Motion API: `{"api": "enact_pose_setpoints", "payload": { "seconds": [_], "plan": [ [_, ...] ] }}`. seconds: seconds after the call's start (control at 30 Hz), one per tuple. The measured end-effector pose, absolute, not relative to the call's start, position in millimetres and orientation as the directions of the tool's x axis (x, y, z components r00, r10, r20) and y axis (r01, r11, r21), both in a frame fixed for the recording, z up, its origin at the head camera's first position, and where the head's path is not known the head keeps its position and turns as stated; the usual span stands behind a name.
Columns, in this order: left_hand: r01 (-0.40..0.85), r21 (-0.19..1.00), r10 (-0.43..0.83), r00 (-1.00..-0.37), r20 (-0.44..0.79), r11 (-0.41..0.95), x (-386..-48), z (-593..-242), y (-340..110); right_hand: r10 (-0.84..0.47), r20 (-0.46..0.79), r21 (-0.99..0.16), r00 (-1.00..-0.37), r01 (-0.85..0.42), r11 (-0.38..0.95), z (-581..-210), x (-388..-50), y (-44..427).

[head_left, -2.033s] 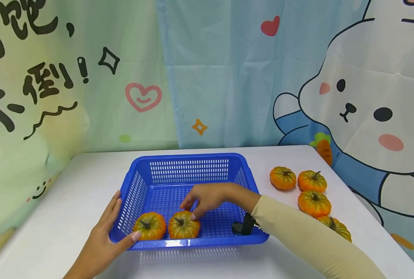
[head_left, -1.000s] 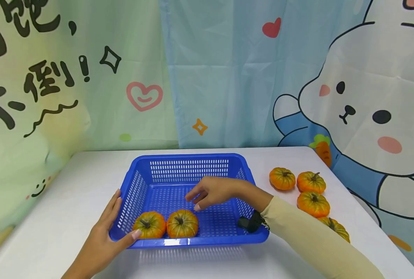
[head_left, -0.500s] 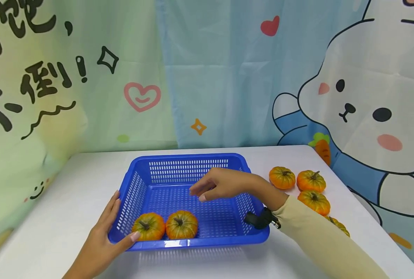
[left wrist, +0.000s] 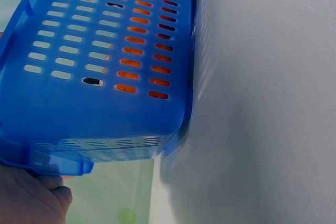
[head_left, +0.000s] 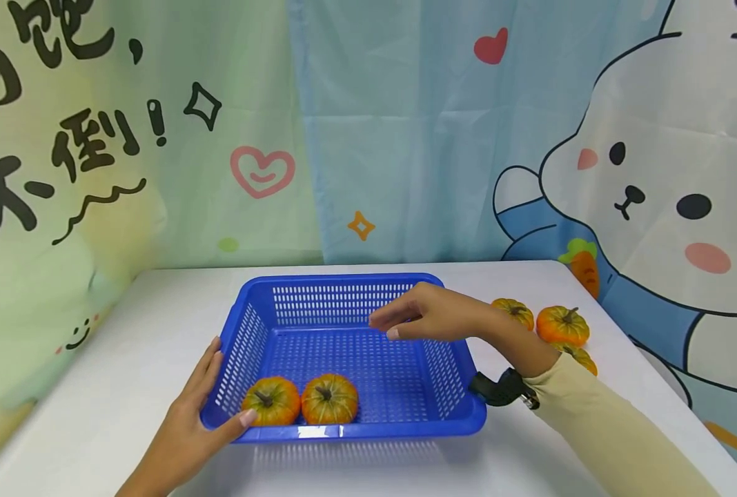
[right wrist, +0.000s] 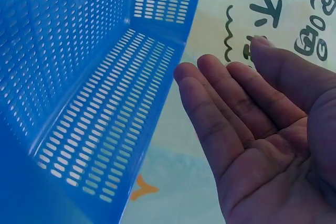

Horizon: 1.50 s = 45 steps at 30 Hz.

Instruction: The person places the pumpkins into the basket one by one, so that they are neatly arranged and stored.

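A blue plastic basket [head_left: 406, 430] with slotted walls stands on the white table. Two small orange pumpkins sit side by side in its front left: the left pumpkin [head_left: 272, 402] and the right pumpkin [head_left: 330, 400]. My left hand [head_left: 185, 428] holds the basket's front left corner, thumb over the rim and fingers along the outer left wall. Above the basket's right side hovers my right hand [head_left: 438, 314], holding nothing; the right wrist view shows its bare palm and relaxed fingers [right wrist: 210, 114].
On the table right of the basket lie more pumpkins, among them a far pumpkin [head_left: 563, 325] and one pumpkin [head_left: 578, 357] partly covered by my right arm. A printed cloth [head_left: 399, 138] hangs behind the white table [head_left: 176, 297].
My right hand has let go of the right pumpkin, risen and moved right, away from it. The two pumpkins stay in the basket; my left hand keeps its place.
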<state>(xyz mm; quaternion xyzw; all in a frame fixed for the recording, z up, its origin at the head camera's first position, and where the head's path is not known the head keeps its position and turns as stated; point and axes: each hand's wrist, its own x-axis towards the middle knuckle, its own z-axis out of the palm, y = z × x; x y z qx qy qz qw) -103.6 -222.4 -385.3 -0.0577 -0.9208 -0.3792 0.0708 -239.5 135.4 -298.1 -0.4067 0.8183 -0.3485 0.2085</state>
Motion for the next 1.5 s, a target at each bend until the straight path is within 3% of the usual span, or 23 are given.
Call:
{"api": "enact_pose_setpoints", "payload": {
  "seconds": [0.57,0.8,0.97,1.5],
  "plan": [
    [0.194,0.697,0.066,-0.976,0.206,0.69,-101,-380,-227,-0.713,0.051,-0.698,-0.699,-0.536,0.476,-298,-204,186],
    [0.177,0.71,0.055,-0.98,0.192,0.682,-103,-381,-227,-0.63,0.094,-0.752,-0.771,-0.47,0.463,-305,-187,204],
    [0.175,0.717,0.055,-0.981,0.188,0.675,-104,-384,-226,-0.587,0.161,-0.739,-0.793,-0.491,0.462,-314,-179,218],
    [0.199,0.718,0.06,-0.975,0.214,0.667,-104,-385,-223,-0.389,0.128,-0.756,-0.912,-0.344,0.557,-342,-151,254]
  ]
}}
